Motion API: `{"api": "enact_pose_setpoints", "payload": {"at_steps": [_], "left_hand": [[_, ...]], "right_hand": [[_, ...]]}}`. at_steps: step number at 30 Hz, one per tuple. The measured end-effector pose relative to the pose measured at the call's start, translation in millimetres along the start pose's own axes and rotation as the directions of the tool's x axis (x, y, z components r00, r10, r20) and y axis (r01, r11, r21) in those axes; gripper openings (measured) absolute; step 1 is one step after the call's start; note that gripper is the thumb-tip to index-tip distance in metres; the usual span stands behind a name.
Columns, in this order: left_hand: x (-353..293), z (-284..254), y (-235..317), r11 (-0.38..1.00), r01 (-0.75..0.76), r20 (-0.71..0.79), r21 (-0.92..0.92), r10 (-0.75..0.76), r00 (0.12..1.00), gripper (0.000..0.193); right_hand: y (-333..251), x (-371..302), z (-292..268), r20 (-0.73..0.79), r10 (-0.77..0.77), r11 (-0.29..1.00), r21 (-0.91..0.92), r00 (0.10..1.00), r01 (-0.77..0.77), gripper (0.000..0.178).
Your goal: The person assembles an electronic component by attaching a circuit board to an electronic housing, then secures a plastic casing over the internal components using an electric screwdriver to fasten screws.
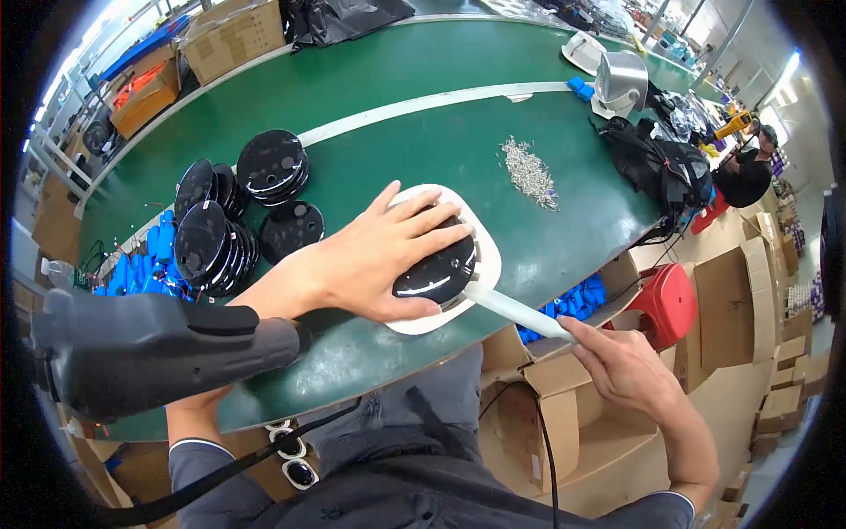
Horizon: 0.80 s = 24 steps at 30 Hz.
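Observation:
My left hand (374, 256) lies with fingers spread on a glossy black disc (445, 275). Beneath that disc is a white housing with rounded corners (486, 256), flat on the green table near its front edge. In my right hand (630, 366) a pale, whitish bar (520, 313) is gripped by one end. Its other end meets the lower right rim of the disc; whether it is attached to the housing or only touches it, I cannot tell.
Stacks of black discs (203, 242) stand at the left beside blue wrapped packs (145, 264). A pile of small screws (529, 172) lies behind the housing. Farther right are a black bag (656, 167) and a silver-and-white lamp-like unit (621, 84). Cardboard boxes (564, 423) and a red stool (665, 304) are below; a person (749, 176) is beyond.

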<state>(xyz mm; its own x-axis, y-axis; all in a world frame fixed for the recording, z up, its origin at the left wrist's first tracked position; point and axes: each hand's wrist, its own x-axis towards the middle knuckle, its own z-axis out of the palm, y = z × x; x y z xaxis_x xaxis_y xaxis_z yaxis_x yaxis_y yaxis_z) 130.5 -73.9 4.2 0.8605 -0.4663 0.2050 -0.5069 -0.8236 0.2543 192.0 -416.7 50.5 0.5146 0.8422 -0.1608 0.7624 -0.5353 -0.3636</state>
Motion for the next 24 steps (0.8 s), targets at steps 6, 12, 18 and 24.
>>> {"api": "enact_pose_setpoints", "payload": {"at_steps": [6, 12, 18, 24], "left_hand": [[0, 4, 2, 0.999, -0.05, -0.064, 0.005, 0.05, 0.997, 0.08], [1, 6, 4, 0.999, -0.035, -0.107, -0.019, 0.032, 0.994, 0.077], [2, 6, 7, 1.0, 0.004, -0.058, -0.03, -0.006, 0.998, 0.083], [3, 5, 13, 0.999, 0.034, -0.06, -0.022, -0.035, 0.998, 0.083]], "right_hand": [[1, -1, 2, -0.018, -0.021, 1.0, 0.003, 1.0, 0.021, 0.041], [-9, 1, -16, 0.07, 0.046, 0.997, -0.064, 0.996, -0.042, 0.038], [-10, 2, -16, 0.074, 0.064, 0.992, -0.115, 0.995, -0.055, 0.037], [14, -3, 32, -0.054, -0.063, 0.998, -0.008, 0.997, 0.063, 0.052]]}}
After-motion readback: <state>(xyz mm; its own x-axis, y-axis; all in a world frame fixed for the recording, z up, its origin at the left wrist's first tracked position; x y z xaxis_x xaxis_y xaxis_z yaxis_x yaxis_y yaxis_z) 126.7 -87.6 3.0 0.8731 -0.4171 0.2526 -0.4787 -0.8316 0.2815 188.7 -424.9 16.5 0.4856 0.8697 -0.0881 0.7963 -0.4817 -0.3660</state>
